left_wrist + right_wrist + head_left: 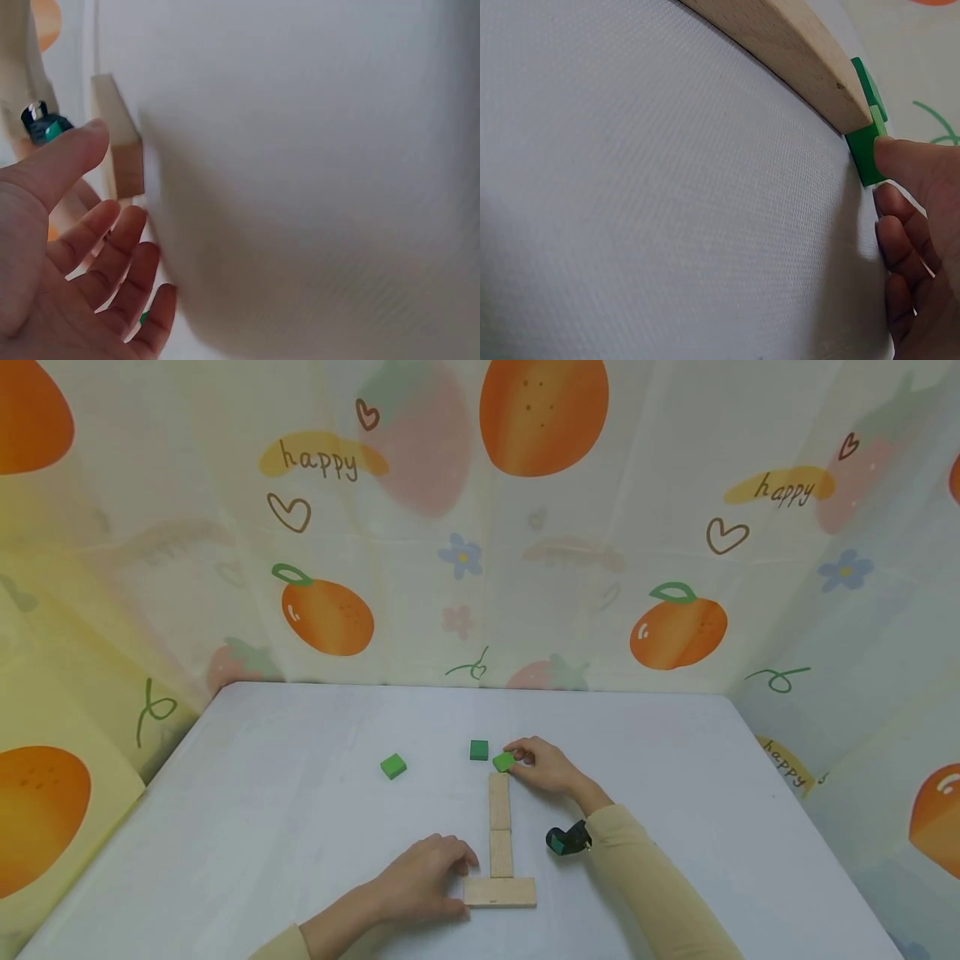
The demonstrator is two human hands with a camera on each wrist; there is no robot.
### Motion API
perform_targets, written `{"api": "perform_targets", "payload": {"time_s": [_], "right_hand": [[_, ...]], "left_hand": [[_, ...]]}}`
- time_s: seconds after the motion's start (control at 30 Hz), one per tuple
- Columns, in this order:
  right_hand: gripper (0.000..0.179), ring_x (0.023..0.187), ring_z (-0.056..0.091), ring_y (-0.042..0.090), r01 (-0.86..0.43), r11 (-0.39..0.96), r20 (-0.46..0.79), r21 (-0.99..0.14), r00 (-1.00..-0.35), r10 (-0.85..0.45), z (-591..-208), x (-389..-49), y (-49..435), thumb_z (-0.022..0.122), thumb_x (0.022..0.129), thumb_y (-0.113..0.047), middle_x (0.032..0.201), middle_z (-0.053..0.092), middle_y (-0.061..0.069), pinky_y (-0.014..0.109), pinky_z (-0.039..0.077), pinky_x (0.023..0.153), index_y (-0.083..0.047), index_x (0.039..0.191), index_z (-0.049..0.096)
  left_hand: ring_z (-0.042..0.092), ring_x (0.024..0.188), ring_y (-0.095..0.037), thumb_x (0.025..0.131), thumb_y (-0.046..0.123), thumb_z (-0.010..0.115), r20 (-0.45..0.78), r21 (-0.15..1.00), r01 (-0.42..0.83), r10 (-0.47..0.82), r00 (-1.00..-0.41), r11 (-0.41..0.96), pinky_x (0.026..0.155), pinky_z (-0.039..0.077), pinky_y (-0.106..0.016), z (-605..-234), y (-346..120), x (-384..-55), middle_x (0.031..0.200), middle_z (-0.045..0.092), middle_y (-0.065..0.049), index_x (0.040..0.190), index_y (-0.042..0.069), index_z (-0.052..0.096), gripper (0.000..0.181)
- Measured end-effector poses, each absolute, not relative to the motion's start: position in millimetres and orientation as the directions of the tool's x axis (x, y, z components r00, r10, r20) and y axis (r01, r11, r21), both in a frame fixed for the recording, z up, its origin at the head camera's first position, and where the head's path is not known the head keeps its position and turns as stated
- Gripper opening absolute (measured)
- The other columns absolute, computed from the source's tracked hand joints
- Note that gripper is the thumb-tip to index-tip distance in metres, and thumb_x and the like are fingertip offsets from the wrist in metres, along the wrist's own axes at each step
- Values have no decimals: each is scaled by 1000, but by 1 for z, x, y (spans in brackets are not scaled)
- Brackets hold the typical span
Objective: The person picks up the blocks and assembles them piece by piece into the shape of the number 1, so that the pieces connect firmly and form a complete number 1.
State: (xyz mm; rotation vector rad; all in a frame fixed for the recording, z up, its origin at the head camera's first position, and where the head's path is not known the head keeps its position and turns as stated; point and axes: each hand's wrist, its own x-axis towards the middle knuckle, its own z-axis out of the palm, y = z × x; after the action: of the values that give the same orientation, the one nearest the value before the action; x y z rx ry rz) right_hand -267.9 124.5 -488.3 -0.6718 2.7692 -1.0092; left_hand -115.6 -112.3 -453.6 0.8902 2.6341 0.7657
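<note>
My right hand pinches a small green block at the far end of a line of plain wooden blocks. In the right wrist view, the thumb presses that green block close against the end of a wooden block. Two wooden blocks run end to end towards a crosswise wooden block, making an upside-down T. My left hand is at the left end of the crosswise block, thumb and fingers spread apart. The left wrist view shows its relaxed fingers beside the wooden block.
A darker green block lies just left of the pinched one, and another green block lies farther left. A black wrist camera sticks out from the right sleeve. Fruit-printed cloth hangs behind the white table.
</note>
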Motion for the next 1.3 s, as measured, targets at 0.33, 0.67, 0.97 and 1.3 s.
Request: {"api": "perform_targets", "payload": {"time_s": [0.33,0.67,0.97,1.3], "right_hand": [[30,84,48,13,-347,697,31,-627,-906,-422,-486,-264,124,63,85,-15,94,57,0,30,41,76,-13,114,61],[30,85,49,13,-345,707,27,-617,-907,-419,-484,-263,124,63,85,-16,95,56,-1,31,42,79,-13,115,61],[29,84,48,13,-368,696,44,-617,-899,-436,-483,-263,125,63,85,-15,94,57,0,29,42,76,-12,114,61],[27,81,47,14,-428,638,105,-640,-871,-479,-481,-260,127,60,87,-21,91,55,0,30,42,73,-10,112,61]], "left_hand": [[56,90,-10,69,28,78,-50,560,460,583,-811,689,77,47,-27,-442,-117,-138,97,61,6,105,13,61,42],[56,92,-17,74,20,75,49,626,345,406,-913,699,75,46,-33,-441,-119,-169,98,62,-1,103,11,62,32],[57,93,-18,75,17,75,130,659,257,229,-965,707,77,48,-33,-451,-114,-196,98,63,-1,100,12,63,28],[57,99,-21,76,18,74,83,683,163,146,-986,712,79,48,-35,-455,-107,-221,106,62,-4,105,10,62,32]]}}
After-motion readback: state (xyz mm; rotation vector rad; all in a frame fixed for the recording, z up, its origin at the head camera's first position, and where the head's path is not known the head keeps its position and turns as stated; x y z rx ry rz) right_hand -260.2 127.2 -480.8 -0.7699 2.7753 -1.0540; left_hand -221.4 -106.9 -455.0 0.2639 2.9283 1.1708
